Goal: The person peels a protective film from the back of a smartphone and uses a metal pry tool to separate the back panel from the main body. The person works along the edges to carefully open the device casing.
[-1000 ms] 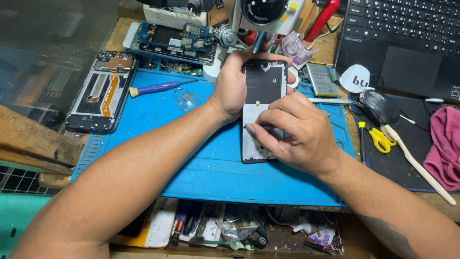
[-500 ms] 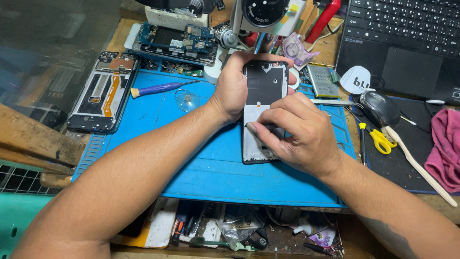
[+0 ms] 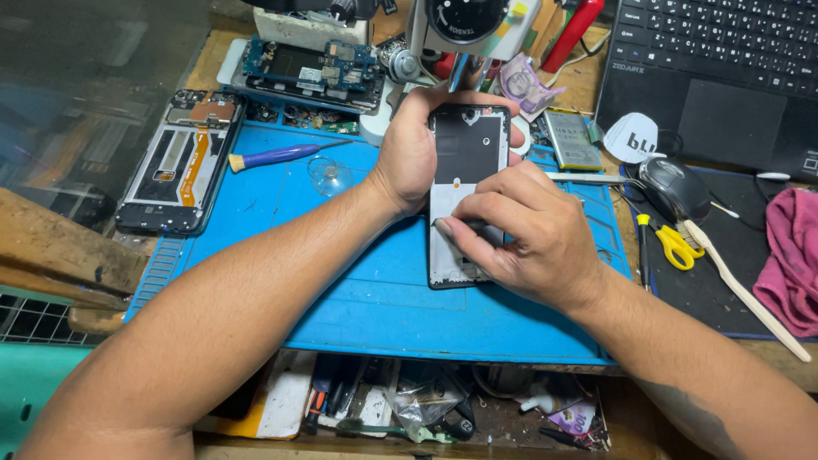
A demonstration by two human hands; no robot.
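Nothing much has shifted since the earlier frames: both hands stay on the opened phone frame, which lies on the blue mat near the counter's far edge, just below the microscope base. The left hand has its fingers closed around the frame's top end, while the right hand presses down on its lower half, fingers curled and pinched on something too small to make out. A purple-handled brush lies on the mat towards its left edge, and yellow scissors lie off its right edge.
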